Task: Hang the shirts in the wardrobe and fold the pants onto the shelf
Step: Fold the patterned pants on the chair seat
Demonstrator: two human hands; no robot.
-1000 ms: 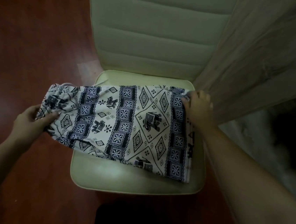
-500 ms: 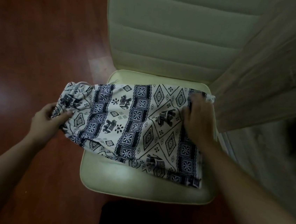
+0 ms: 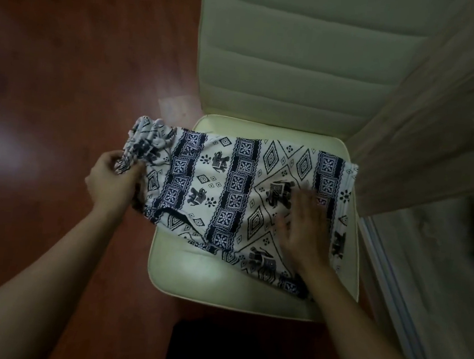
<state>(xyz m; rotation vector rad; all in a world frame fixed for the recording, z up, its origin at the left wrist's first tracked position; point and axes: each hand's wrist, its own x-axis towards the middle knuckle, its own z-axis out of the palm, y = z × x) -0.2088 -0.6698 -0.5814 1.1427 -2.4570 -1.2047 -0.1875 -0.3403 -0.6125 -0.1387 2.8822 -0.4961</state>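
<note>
**Now pressing the pants flat on the chair seat, one end pulled taut**

The fingers [image 3: 300, 203] of the right hand [image 3: 305, 230] lie straight and spread, palm down, gripping nothing. They press on the patterned pants [image 3: 228, 190], most likely to pin the cloth and smooth it for a fold. Fabric sits directly under them and runs out past them on every side. The printed edge lies just beyond the fingertips on the far side, and a lower corner trails back toward the wrist.

The left hand [image 3: 111, 179] is curled round the gathered end of the pants. I cannot tell whether that end is the waistband or a cuff. Its thumb and fingers pinch the bunch, which rises just above the knuckles. This grip seems meant to draw the cloth tight against the pinned side.

Between the two hands the pants stretch flat and fairly free of wrinkles. Under them is the cream seat [image 3: 190, 274], used as a folding surface, and the gripped end hangs off its edge on the left hand's side. Beyond the fingers stands the padded chair back [image 3: 285, 67]. The reddish floor [image 3: 67, 59] lies outside the left hand, and a wood-grain panel [image 3: 440, 127] outside the right. No shelf shows.
</note>
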